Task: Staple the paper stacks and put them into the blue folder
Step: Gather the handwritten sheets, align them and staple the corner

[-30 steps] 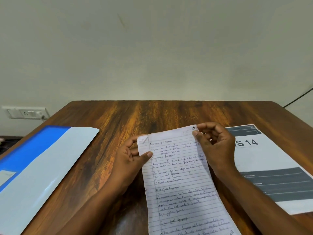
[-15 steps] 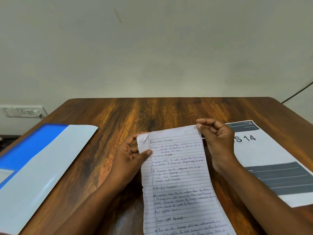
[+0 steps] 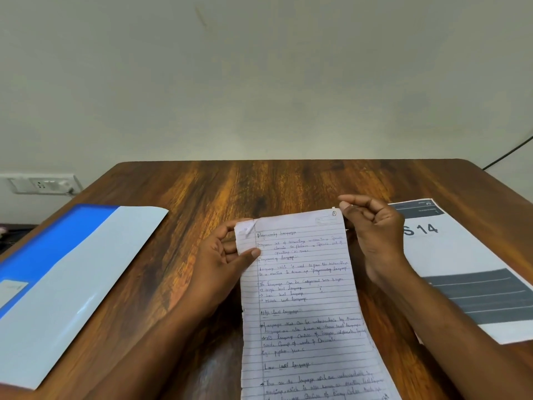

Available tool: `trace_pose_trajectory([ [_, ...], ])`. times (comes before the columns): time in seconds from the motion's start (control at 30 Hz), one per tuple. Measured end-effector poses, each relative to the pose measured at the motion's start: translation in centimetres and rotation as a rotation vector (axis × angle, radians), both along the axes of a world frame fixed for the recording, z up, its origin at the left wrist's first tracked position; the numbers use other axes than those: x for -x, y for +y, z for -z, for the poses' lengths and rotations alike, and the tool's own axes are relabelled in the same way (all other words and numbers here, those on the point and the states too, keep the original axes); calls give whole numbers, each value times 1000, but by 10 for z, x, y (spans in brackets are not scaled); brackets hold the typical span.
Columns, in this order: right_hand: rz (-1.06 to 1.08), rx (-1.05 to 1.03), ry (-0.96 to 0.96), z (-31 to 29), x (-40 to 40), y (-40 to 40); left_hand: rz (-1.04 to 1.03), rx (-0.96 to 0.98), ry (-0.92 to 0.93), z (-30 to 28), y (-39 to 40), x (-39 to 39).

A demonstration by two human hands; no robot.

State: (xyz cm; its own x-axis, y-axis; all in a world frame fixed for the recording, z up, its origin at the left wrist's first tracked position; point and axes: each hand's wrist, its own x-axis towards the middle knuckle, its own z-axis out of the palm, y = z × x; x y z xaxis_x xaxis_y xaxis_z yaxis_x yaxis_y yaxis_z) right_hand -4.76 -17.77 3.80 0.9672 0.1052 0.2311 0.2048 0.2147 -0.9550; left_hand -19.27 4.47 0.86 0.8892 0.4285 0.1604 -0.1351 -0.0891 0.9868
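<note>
You held the handwritten stack [image 3: 300, 298] at 6 o'clock, your left hand [image 3: 219, 261] in a pinching grip at its top-left corner, your right hand [image 3: 372, 235] curled at its top-right. The open blue folder [image 3: 57, 255] lay empty at 9 o'clock on the tabletop [image 3: 259, 186]; the printed stack [image 3: 461, 272] waited at 3. No stapler was visible; filing had not begun.

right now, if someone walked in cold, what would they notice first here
First, the handwritten lined paper stack held up at the middle of the wooden table: the left hand pinches its top left corner and the right hand is at its top right corner. Next, the open blue folder lying at the table's left edge. A printed grey and white document lies to the right.
</note>
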Motion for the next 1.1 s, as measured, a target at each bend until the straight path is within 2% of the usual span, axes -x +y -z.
trace_pose_trajectory([
  [0.13,-24,75,58,-2,3,1,-13,18,-4,-2,1,1],
  [0.23,-187,157,148,-5,6,1,-44,24,-19,-2,1,1],
  [0.33,-392,272,159,1,9,1,-94,48,-32,-4,2,2],
  [0.43,-436,290,158,8,13,4,-158,54,-52,-3,4,3],
  [0.53,-416,270,150,9,17,6,-225,-47,-112,-4,2,3],
  [0.67,-403,258,146,11,19,10,-235,-338,-170,-6,1,7],
  [0.73,-401,246,138,10,20,10,-219,-414,-151,-4,4,6],
  [1.0,-466,258,110,6,19,7,-395,-328,-189,-2,7,6],
  [1.1,-471,264,103,7,20,7,-392,-257,-188,0,11,6],
])
